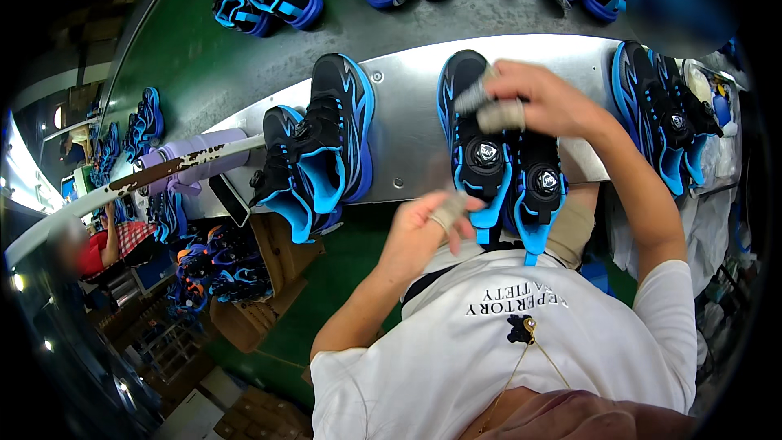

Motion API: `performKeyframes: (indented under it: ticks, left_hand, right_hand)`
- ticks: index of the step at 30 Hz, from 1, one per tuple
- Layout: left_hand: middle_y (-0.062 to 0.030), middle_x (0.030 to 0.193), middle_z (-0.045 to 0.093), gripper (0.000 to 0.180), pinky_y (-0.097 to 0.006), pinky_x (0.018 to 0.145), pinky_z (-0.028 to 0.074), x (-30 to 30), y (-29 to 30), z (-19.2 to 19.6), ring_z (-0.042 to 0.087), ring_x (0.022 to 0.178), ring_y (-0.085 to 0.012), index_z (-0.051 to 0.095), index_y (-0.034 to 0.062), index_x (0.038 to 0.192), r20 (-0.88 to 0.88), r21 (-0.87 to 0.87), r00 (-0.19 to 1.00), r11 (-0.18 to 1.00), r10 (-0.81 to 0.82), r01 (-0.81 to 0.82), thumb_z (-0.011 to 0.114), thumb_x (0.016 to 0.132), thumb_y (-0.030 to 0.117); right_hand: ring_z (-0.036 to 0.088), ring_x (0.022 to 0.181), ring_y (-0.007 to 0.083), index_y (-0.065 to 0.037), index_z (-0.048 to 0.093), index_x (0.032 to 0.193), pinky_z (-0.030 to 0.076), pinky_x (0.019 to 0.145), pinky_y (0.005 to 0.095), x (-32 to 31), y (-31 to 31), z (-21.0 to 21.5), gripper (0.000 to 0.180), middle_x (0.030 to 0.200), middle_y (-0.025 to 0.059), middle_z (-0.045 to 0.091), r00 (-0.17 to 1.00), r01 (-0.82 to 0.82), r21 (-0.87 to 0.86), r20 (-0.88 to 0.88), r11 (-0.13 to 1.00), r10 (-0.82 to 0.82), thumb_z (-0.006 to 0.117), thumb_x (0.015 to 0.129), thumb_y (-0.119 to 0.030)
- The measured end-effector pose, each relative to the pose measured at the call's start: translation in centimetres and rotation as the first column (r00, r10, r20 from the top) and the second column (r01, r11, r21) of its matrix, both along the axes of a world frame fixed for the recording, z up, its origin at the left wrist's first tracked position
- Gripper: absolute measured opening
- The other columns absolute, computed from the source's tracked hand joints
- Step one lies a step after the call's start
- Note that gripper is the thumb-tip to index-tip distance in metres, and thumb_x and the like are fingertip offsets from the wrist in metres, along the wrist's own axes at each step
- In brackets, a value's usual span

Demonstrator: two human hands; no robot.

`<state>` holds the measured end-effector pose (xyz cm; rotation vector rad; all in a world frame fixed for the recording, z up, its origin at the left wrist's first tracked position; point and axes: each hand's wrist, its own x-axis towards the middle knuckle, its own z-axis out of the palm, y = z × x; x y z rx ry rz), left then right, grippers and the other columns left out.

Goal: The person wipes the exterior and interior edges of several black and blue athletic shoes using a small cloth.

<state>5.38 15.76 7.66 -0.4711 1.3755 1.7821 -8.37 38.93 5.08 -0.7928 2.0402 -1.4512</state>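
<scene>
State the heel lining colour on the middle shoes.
Heel lining: bright blue, shown best in the head view.

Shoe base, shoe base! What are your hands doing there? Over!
Left hand near middle pair, right hand above its front; grips blurred. Middle pair upright on bench. Right hand hides one toe; left pair, right pair alongside.

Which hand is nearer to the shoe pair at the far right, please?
Right. The right hand is left of that shoe pair, over the middle shoes near their toes; the left hand is farther left, by their heels.
</scene>
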Motion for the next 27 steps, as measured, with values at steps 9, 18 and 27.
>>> performKeyframes:
  ticks: [9, 18, 27]
  left_hand:
    - [-0.0244, 0.102, 0.065, 0.03, -0.024, 0.061, 0.051, 0.6, 4.0, -1.1, 0.061, 0.064, -0.0144, 0.053, -0.0022, 0.115, 0.233, 0.239, 0.888, 0.862, 0.396, -0.447, 0.052, 0.098, 0.022]
    - [-0.0246, 0.103, 0.064, 0.03, -0.024, 0.06, 0.052, 0.9, 4.0, -1.7, 0.061, 0.064, -0.0141, 0.052, -0.0017, 0.117, 0.202, 0.262, 0.908, 0.873, 0.368, -0.412, 0.049, 0.099, 0.022]
    - [-0.0245, 0.104, 0.063, 0.031, -0.024, 0.06, 0.052, 0.6, 4.5, -0.8, 0.061, 0.064, -0.0143, 0.051, -0.0024, 0.118, 0.217, 0.243, 0.888, 0.858, 0.406, -0.452, 0.048, 0.1, 0.023]
  right_hand:
    - [0.054, 0.081, 0.034, -0.002, 0.059, 0.097, 0.044, 0.07, 0.0395, 5.7, -0.9, 1.4, 0.031, 0.087, 0.0138, 0.052, 0.963, 0.141, 0.131, -0.247, 0.981, -0.105, 0.074, 0.074, -0.017]
    - [0.055, 0.083, 0.0309, -0.005, 0.062, 0.104, 0.044, 0.073, 0.0392, 4.5, -0.4, 2.2, 0.032, 0.089, 0.0121, 0.051, 0.981, -0.003, 0.096, -0.192, 0.995, 0.022, 0.073, 0.075, -0.015]
    - [0.054, 0.081, 0.0309, -0.002, 0.06, 0.101, 0.045, 0.071, 0.0376, 5.9, -0.8, 1.5, 0.034, 0.089, 0.013, 0.05, 0.93, 0.169, 0.053, -0.34, 0.984, -0.141, 0.075, 0.074, -0.017]
